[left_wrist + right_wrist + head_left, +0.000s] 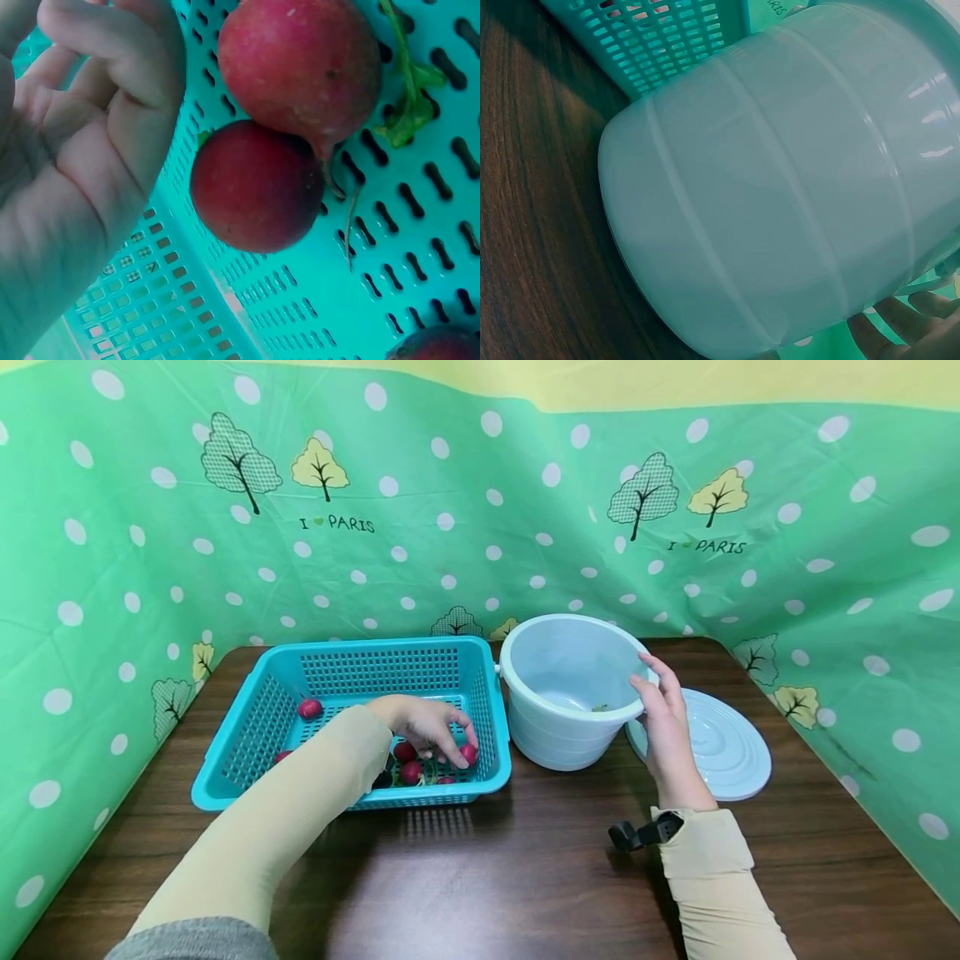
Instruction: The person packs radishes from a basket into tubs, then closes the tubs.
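My left hand reaches into the turquoise basket and has thumb and fingers about a red radish near its right end. That radish is hidden in the left wrist view, where the curled left hand is beside two other radishes, a large one and a darker one. My right hand grips the rim of a pale blue bucket, thumb over the edge and fingers outside. A few green leaf scraps lie inside the bucket. My left forearm hides part of the basket.
A pale blue lid lies on the dark wooden table, right of the bucket and partly behind the right hand. Another radish sits at the basket's left. A green dotted cloth hangs behind the table and along its sides.
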Tool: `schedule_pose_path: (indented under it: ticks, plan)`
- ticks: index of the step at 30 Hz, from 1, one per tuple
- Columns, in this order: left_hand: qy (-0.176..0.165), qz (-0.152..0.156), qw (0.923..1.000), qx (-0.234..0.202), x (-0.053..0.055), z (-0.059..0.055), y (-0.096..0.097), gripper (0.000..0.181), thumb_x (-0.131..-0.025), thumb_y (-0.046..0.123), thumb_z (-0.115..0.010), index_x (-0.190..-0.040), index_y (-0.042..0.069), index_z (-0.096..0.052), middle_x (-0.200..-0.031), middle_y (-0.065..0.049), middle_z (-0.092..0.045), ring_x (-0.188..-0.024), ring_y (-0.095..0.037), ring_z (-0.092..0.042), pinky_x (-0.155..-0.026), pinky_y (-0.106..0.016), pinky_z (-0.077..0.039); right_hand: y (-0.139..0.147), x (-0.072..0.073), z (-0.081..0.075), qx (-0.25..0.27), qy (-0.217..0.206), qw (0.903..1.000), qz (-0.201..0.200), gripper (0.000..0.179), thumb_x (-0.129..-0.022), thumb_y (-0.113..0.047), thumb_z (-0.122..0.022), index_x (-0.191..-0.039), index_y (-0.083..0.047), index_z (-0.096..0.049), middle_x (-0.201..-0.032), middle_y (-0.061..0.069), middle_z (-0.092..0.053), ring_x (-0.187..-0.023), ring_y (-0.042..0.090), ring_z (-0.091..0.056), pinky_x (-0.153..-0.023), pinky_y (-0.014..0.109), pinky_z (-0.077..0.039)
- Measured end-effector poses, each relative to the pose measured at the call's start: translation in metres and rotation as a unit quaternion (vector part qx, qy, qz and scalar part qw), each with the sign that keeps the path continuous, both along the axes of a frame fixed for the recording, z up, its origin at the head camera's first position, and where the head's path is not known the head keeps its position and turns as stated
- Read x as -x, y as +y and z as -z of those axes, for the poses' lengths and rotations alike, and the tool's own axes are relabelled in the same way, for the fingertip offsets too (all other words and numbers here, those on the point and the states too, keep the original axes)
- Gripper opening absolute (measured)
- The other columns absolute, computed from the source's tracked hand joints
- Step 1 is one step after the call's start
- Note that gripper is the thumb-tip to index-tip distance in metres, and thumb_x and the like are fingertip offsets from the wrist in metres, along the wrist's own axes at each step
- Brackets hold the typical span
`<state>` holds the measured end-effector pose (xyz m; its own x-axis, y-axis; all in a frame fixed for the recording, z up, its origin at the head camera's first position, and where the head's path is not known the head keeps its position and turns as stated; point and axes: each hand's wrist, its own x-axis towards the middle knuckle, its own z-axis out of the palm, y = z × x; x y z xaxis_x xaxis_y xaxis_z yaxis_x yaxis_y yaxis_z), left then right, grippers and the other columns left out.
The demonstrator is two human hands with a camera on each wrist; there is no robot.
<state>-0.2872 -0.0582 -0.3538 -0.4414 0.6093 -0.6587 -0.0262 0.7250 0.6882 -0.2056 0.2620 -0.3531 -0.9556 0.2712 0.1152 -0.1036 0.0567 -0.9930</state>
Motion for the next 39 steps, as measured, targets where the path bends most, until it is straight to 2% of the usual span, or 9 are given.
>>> schedule_pose_path:
  ticks: [6, 12, 16, 24, 26, 29, 32, 36, 39]
  plan:
    - [0.002, 0.006, 1.0000, -0.001, 0.000, -0.002, 0.001, 0.030, -0.089, 0.018, -0.075, -0.115, 0.017, -0.060, -0.078, 0.000, -0.062, -0.070, -0.014, -0.051, -0.060, -0.024, -0.043, 0.000, -0.001, 0.000, -0.005, -0.005, 1.0000, -0.002, 0.052, -0.102, -0.033, -0.047, -0.152, -0.025, -0.036, -0.160, 0.005, -0.027, -0.131, 0.020, -0.040, -0.097, 0.031, -0.034]
    - [-0.008, 0.016, 0.9998, -0.005, -0.001, -0.006, 0.001, 0.027, -0.093, 0.021, -0.071, -0.116, 0.016, -0.060, -0.087, -0.002, -0.070, -0.068, -0.014, -0.053, -0.060, -0.024, -0.043, -0.001, -0.002, -0.001, -0.002, 0.006, 1.0000, -0.006, 0.052, -0.102, -0.033, -0.047, -0.152, -0.023, -0.037, -0.159, 0.006, -0.028, -0.130, 0.021, -0.040, -0.096, 0.030, -0.034]
    - [-0.011, 0.021, 0.9997, -0.006, -0.002, -0.012, 0.000, 0.027, -0.094, 0.025, -0.069, -0.118, 0.016, -0.060, -0.092, -0.005, -0.070, -0.070, -0.016, -0.055, -0.062, -0.025, -0.045, -0.002, -0.002, -0.003, -0.004, 0.012, 0.9999, -0.008, 0.052, -0.102, -0.032, -0.048, -0.151, -0.022, -0.037, -0.159, 0.007, -0.028, -0.130, 0.022, -0.041, -0.096, 0.030, -0.034]
    - [0.058, 0.019, 0.9969, -0.050, 0.000, -0.028, -0.007, 0.031, -0.091, 0.032, -0.073, -0.116, 0.018, -0.062, -0.109, -0.017, -0.072, -0.085, -0.026, -0.063, -0.075, -0.038, -0.053, -0.001, -0.003, -0.003, 0.001, 0.009, 0.9999, -0.010, 0.052, -0.102, -0.033, -0.048, -0.151, -0.022, -0.037, -0.160, 0.007, -0.027, -0.131, 0.023, -0.040, -0.100, 0.033, -0.034]
    - [0.067, 0.020, 0.9958, -0.060, -0.001, -0.032, -0.008, 0.032, -0.090, 0.033, -0.074, -0.116, 0.018, -0.062, -0.112, -0.019, -0.071, -0.088, -0.030, -0.063, -0.077, -0.041, -0.054, 0.000, -0.003, -0.003, 0.001, 0.008, 0.9999, -0.010, 0.052, -0.102, -0.032, -0.048, -0.151, -0.022, -0.037, -0.160, 0.007, -0.026, -0.131, 0.023, -0.040, -0.101, 0.034, -0.033]
    - [0.075, 0.021, 0.9939, -0.077, -0.003, -0.038, -0.009, 0.033, -0.088, 0.033, -0.075, -0.116, 0.019, -0.063, -0.109, -0.020, -0.071, -0.092, -0.038, -0.063, -0.079, -0.044, -0.055, 0.000, -0.003, -0.003, 0.003, 0.008, 0.9999, -0.010, 0.052, -0.102, -0.032, -0.048, -0.151, -0.022, -0.037, -0.160, 0.007, -0.026, -0.130, 0.023, -0.041, -0.100, 0.032, -0.034]
    - [0.085, 0.023, 0.9922, -0.088, -0.006, -0.043, -0.008, 0.034, -0.088, 0.033, -0.076, -0.116, 0.019, -0.062, -0.099, -0.015, -0.073, -0.096, -0.044, -0.061, -0.076, -0.041, -0.055, 0.001, -0.002, -0.003, 0.004, 0.009, 0.9999, -0.010, 0.052, -0.102, -0.032, -0.048, -0.151, -0.022, -0.037, -0.160, 0.007, -0.027, -0.130, 0.023, -0.041, -0.099, 0.032, -0.034]
    - [0.095, 0.027, 0.9905, -0.096, -0.008, -0.048, -0.007, 0.034, -0.089, 0.031, -0.075, -0.118, 0.019, -0.061, -0.089, -0.006, -0.073, -0.088, -0.036, -0.065, -0.071, -0.036, -0.056, 0.001, -0.002, -0.003, 0.004, 0.010, 0.9999, -0.010, 0.052, -0.102, -0.032, -0.048, -0.151, -0.023, -0.037, -0.160, 0.006, -0.026, -0.130, 0.022, -0.041, -0.099, 0.032, -0.034]
    - [0.097, 0.028, 0.9891, -0.107, -0.010, -0.051, -0.008, 0.034, -0.090, 0.028, -0.074, -0.119, 0.018, -0.060, -0.090, -0.007, -0.074, -0.079, -0.024, -0.065, -0.071, -0.038, -0.056, 0.001, -0.002, -0.003, 0.002, 0.010, 0.9999, -0.011, 0.052, -0.102, -0.032, -0.048, -0.152, -0.023, -0.037, -0.160, 0.006, -0.027, -0.129, 0.022, -0.042, -0.099, 0.032, -0.034]
